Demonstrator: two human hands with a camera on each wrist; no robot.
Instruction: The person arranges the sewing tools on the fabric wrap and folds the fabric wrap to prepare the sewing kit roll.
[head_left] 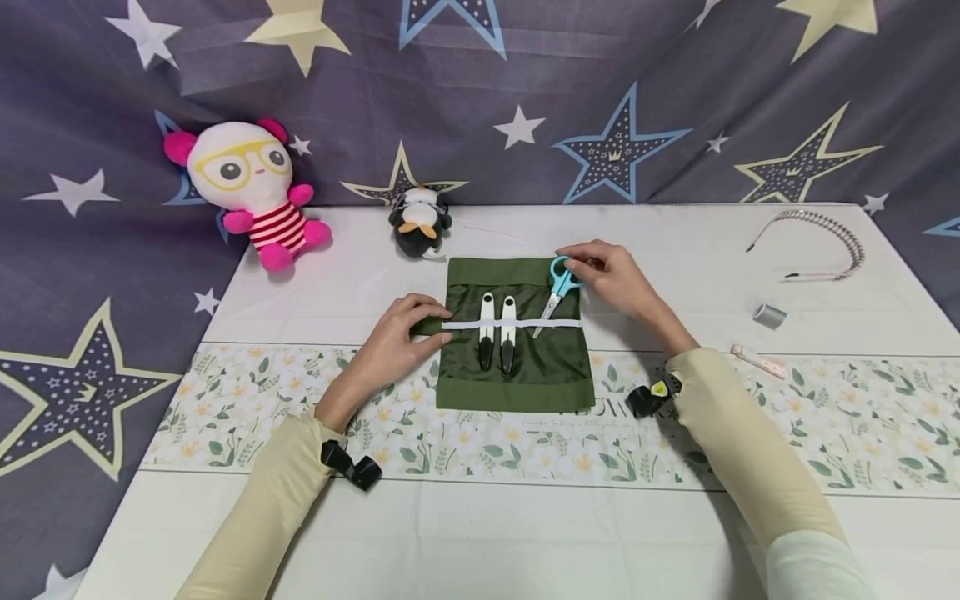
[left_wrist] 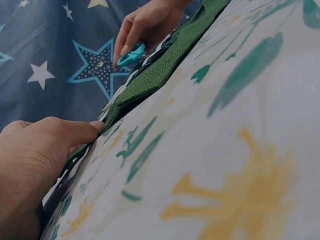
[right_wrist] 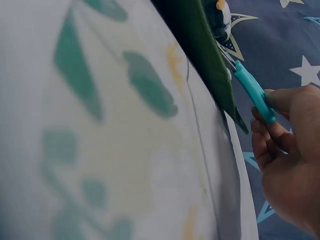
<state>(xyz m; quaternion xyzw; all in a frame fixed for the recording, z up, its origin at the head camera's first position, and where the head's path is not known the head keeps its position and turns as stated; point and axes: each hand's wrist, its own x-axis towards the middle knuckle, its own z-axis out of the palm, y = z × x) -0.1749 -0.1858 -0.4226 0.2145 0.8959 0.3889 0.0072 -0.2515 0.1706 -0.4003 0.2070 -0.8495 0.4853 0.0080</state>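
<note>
A dark green cloth organizer [head_left: 517, 396] lies flat on the table, a white elastic band [head_left: 461, 326] running across its middle. Under the band sit two slim white tools [head_left: 487, 310] with black ends, side by side. My left hand [head_left: 397, 337] pinches the organizer's left edge at the band's end, thumb below and fingers above. At the upper right corner my right hand [head_left: 618, 279] holds the turquoise handle of a small pair of scissors [head_left: 557, 292]. Their blades slant down to the left, with the band across them. In the right wrist view, thumb and fingers pinch the handle [right_wrist: 252, 90].
Behind the organizer sit a penguin plush [head_left: 420, 225] and, farther left, a pink-and-white plush [head_left: 273, 225]. To the right lie a headband [head_left: 843, 233], a grey thread spool [head_left: 769, 316] and a small pinkish stick-shaped item [head_left: 759, 362]. A starry curtain [head_left: 517, 92] hangs behind the table.
</note>
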